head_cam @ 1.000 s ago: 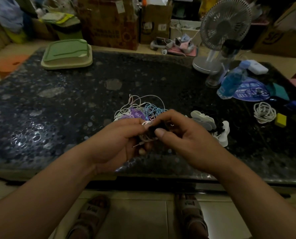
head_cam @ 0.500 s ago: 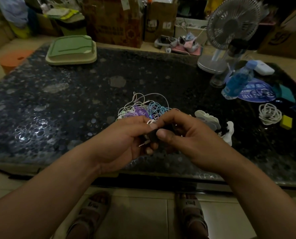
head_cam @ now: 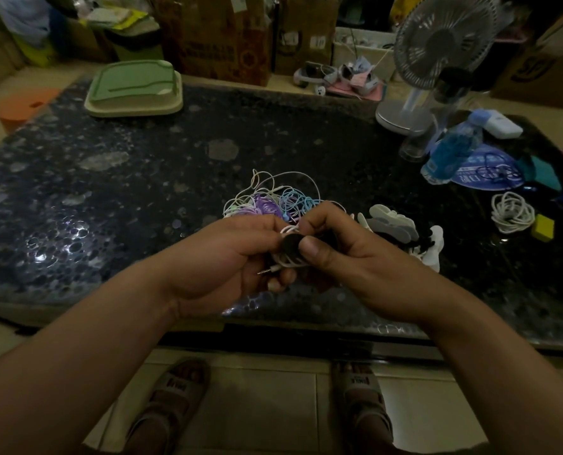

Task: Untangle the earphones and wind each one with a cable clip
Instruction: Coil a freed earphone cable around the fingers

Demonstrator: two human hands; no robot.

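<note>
Head view: your left hand [head_cam: 227, 257] curls round a coiled white earphone [head_cam: 286, 262] to hold the loops together; your right hand [head_cam: 349, 254] pinches a black clip [head_cam: 290, 244] against it, probably to fasten it; the tangle [head_cam: 273, 201] lies at twelve o'clock, spare clips [head_cam: 395, 221] at three.

A white earphone [head_cam: 286, 261] is coiled in loose loops, gripped by the left hand [head_cam: 227, 257], with its jack plug [head_cam: 267, 270] protruding to the left. A round black cable clip [head_cam: 290, 243] sits against the coil, pinched by the right hand [head_cam: 355, 254]. Behind them lies a tangle of white, purple and blue earphones [head_cam: 273, 201]. Spare clips [head_cam: 395, 221], white and black, are heaped just to its right.
</note>
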